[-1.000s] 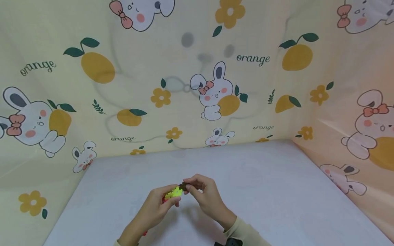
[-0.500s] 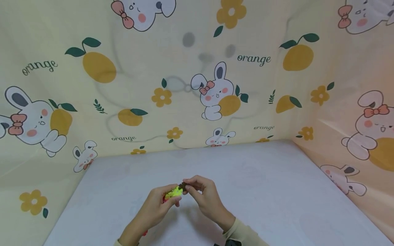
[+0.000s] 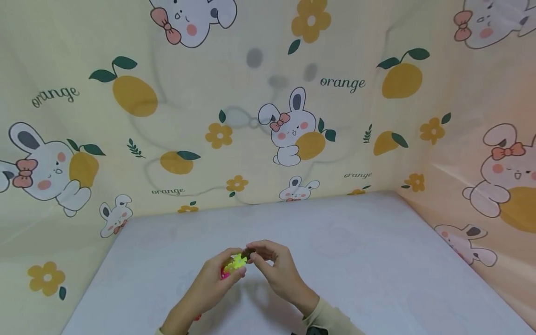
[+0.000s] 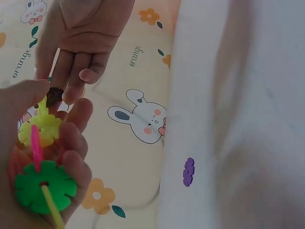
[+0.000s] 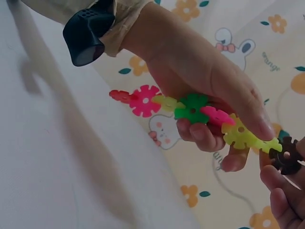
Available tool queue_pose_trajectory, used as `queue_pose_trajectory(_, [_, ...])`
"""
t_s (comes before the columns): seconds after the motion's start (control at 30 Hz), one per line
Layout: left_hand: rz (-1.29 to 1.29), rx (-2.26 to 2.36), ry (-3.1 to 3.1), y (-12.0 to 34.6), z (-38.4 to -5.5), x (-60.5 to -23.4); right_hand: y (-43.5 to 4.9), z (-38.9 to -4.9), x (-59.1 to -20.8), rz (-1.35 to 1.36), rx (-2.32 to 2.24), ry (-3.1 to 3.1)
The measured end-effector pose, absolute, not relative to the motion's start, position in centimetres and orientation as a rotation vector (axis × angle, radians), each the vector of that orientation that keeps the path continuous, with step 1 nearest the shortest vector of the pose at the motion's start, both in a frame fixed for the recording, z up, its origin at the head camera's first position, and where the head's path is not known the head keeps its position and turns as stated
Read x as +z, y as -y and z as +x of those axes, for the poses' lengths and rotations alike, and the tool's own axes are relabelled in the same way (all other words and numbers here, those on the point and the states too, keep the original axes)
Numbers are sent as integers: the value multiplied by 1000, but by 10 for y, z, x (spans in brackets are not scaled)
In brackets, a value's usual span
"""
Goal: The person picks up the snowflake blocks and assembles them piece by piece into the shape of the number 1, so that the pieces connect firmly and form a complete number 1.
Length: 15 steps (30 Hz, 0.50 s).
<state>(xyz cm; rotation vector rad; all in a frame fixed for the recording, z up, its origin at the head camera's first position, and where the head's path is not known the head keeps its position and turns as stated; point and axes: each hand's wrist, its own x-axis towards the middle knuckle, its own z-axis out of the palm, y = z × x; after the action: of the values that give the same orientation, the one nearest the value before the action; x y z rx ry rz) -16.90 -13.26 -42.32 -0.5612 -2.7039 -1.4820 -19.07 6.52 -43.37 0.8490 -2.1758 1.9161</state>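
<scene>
In the head view my left hand (image 3: 211, 277) holds a chain of interlocked plastic snowflake discs, a yellow disc (image 3: 238, 261) showing at its upper end. The chain (image 5: 192, 109) stretches across the right wrist view in red, pink, yellow and green. My right hand (image 3: 278, 267) pinches a dark brown snowflake disc (image 5: 286, 155) at the yellow end of the chain. Brown and yellow meet at their edges; how deep the slots engage I cannot tell. Closer in, the left wrist view has a green disc (image 4: 45, 187) lying in the left palm.
A purple snowflake disc (image 4: 188, 171) lies apart on the white tabletop (image 3: 356, 260). Cloth walls (image 3: 251, 153) printed with rabbits and oranges rise behind the table and along both sides. A dark wrist camera (image 5: 88, 36) sits at the left sleeve.
The yellow end disc has turned so its face shows more toward the head camera. My right fingers have shifted slightly on the brown disc; both hands stay in nearly the same place.
</scene>
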Motion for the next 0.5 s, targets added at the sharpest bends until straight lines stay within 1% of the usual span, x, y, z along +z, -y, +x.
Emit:
queue_pose_trajectory(0.33, [-480, -1437, 2740, 136, -170, -421, -70, -195, -436, 761, 1870, 2253])
queue_pose_trajectory(0.5, [-406, -1490, 2751, 139, -170, -419, -71, -203, -444, 723, 1939, 2270])
